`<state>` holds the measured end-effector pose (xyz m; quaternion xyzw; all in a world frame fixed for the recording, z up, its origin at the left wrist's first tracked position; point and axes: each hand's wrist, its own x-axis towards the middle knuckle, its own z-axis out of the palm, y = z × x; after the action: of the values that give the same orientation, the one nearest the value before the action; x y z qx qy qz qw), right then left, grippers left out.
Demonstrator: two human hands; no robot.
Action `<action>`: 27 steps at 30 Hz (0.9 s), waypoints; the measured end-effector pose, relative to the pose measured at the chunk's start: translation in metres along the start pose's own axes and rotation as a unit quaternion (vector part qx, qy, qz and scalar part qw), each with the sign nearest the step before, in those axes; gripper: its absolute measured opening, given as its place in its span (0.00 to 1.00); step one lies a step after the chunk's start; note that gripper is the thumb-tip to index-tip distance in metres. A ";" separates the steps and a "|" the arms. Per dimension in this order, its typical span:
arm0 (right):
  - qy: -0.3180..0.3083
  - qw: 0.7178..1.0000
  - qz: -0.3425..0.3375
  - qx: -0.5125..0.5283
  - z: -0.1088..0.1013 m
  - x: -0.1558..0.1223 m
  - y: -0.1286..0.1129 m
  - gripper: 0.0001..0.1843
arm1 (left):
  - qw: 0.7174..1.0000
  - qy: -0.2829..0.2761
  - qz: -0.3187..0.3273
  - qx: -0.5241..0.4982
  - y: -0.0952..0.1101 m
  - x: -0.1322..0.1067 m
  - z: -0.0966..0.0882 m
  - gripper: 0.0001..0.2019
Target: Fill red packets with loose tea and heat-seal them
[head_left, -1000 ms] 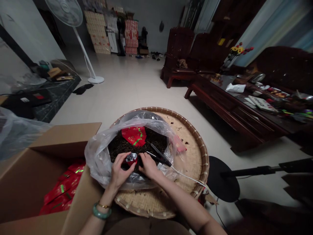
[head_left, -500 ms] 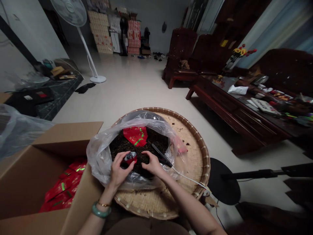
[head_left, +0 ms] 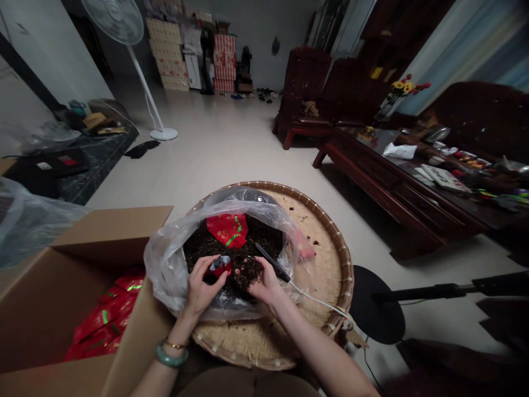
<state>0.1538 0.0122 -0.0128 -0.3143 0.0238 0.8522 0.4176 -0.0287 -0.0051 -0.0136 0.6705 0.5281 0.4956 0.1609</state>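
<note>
Fingers and thumb of the left hand clamp a small red packet, its silvery interior showing. The right hand, apart from the left, curls around a loose clump of dark, stringy dried leaves. Both hands stand over an open, translucent plastic bag resting on a round woven bamboo tray.

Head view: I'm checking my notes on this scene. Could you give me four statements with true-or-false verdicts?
1. The left hand holds a small red-and-silver foil packet. True.
2. The right hand is empty. False: it holds dark stringy material.
3. The open brown cardboard box contains shiny red packets. True.
4. The round woven bamboo tray sits inside the box. False: it is beside the box, under the translucent plastic bag.
</note>
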 end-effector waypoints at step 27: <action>0.010 0.996 -0.083 0.037 -0.003 0.000 -0.008 0.08 | 0.999 -0.045 0.011 -0.011 0.015 0.000 0.008 0.15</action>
<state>0.1612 0.0167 -0.0137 -0.3082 0.0335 0.8099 0.4979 -0.0141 -0.0084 -0.0064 0.6963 0.5071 0.4723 0.1868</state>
